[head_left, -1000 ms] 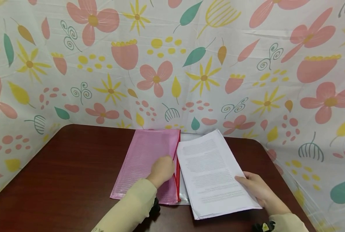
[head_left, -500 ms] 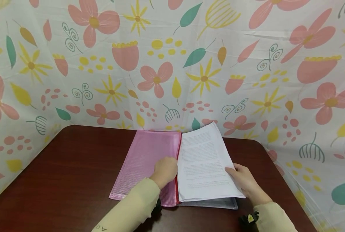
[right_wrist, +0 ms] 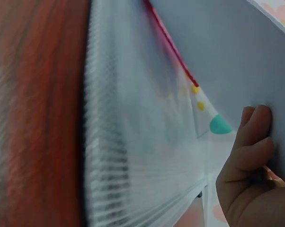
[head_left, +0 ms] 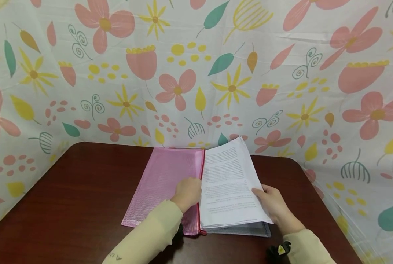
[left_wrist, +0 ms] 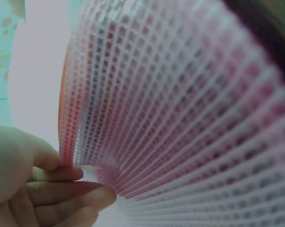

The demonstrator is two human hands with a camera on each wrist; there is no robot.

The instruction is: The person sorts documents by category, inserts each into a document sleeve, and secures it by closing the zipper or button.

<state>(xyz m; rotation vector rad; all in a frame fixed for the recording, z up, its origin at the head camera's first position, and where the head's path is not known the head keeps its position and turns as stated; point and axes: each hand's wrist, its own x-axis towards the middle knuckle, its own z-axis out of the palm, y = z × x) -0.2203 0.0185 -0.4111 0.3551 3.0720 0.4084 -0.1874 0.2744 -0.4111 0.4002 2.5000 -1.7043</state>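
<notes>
— What have your hands got hold of?

— My left hand (head_left: 187, 192) has its fingers (left_wrist: 62, 191) curled round the open edge of the pink mesh pouch (head_left: 165, 181), pinching the top layer beside the red zipper (head_left: 201, 190). From my left wrist I see the mesh bowing up right over those fingers. My right hand (head_left: 271, 203) grips the right edge of the stack of printed paper (head_left: 227, 183), thumb on top and the other fingers (right_wrist: 249, 142) underneath, as my right wrist view shows.

— Where does the paper sit?

— Its left edge lies against the zipper line of the pink pouch, next to my left hand. The stack tilts, with the right side lifted off what is below. Whether any of it is already inside the pouch I cannot tell.

— What is below it?

— A clear grey mesh pouch (head_left: 246, 229) lies flat under the stack, and its near edge shows in front of the paper. It touches the pink one along the zipper.

— And around all that?

— Both pouches lie on the dark brown bench (head_left: 68, 198), near its far edge. A flowered sheet (head_left: 196, 73) hangs behind and along both sides of the bench. My sleeves (head_left: 143, 238) are beige.
</notes>
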